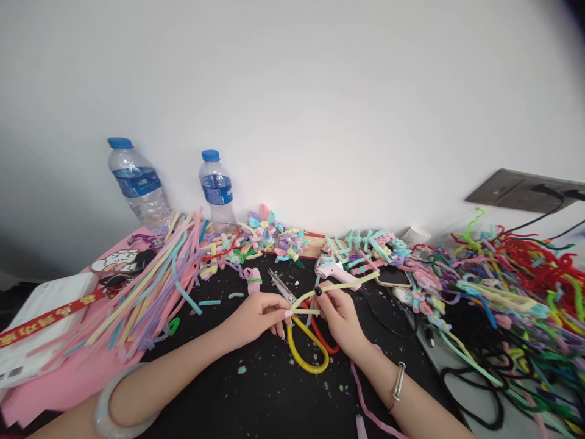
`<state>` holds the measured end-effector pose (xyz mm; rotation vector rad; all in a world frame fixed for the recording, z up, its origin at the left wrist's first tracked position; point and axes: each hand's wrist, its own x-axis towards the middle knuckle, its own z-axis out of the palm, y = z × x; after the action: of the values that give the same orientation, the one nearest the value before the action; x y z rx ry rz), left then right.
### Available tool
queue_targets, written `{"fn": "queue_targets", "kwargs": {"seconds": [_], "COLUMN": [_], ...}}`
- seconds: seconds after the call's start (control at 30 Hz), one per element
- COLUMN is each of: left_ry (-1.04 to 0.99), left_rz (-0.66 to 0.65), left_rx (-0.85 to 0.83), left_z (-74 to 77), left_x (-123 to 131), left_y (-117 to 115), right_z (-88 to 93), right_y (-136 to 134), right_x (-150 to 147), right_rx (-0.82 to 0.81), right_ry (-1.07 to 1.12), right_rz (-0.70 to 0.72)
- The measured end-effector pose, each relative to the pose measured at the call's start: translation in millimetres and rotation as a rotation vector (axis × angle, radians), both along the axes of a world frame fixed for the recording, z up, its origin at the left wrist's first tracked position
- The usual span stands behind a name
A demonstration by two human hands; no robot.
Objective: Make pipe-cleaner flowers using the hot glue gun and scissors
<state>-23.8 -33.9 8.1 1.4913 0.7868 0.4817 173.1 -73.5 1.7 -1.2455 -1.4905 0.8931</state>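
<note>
A pale yellow pipe cleaner (350, 285) is bent back on itself between my hands, its fold at my left fingertips. My left hand (260, 314) pinches that folded end between thumb and fingers. The fingers of my right hand (339, 317) are closed on the strand, and its long free end sticks out to the upper right. Just beneath lie scissors (308, 347) with one yellow and one red handle loop, blades pointing away. Behind my right hand is a pale pink glue gun (338, 271), partly covered by the strand.
Two water bottles (217, 192) stand by the wall. Loose pastel pipe cleaners (137, 283) spread at left; a colourful tangle (516, 292) fills the right. Pipe-cleaner flowers (264, 225) lie at the back. A phone (393, 278) rests at right, below a wall socket (516, 190) with cables.
</note>
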Motion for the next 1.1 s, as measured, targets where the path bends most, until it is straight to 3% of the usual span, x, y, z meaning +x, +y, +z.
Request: {"fn": "queue_targets", "kwargs": {"seconds": [0.27, 0.43, 0.5, 0.63, 0.8, 0.93, 1.1], "left_ry": [-0.004, -0.021, -0.043, -0.080, -0.062, -0.055, -0.031], "left_rz": [0.009, 0.082, 0.165, 0.298, 0.377, 0.386, 0.396], "left_rx": [0.000, 0.041, 0.089, 0.158, 0.191, 0.226, 0.309], "left_z": [-1.0, 6.3, 9.2, 9.5, 9.2, 9.5, 6.6], "left_x": [-1, -2, -3, -6, -8, -8, -10], "left_y": [0, 0, 1, 4, 3, 3, 5], "right_z": [-2.4, 6.3, 9.6, 11.3, 5.9, 2.9, 4.2], "right_y": [0, 1, 4, 15, 25, 28, 30], "right_x": [-1, 7, 14, 26, 37, 41, 42], "right_rx": [-0.016, 0.081, 0.149, 0.264, 0.096, -0.040, -0.038], "right_ry": [-0.020, -0.183, -0.314, -0.694, -1.079, -1.116, -1.073], "right_rz": [-0.002, 0.019, -0.039, -0.317, -0.529, -0.504, -0.482]}}
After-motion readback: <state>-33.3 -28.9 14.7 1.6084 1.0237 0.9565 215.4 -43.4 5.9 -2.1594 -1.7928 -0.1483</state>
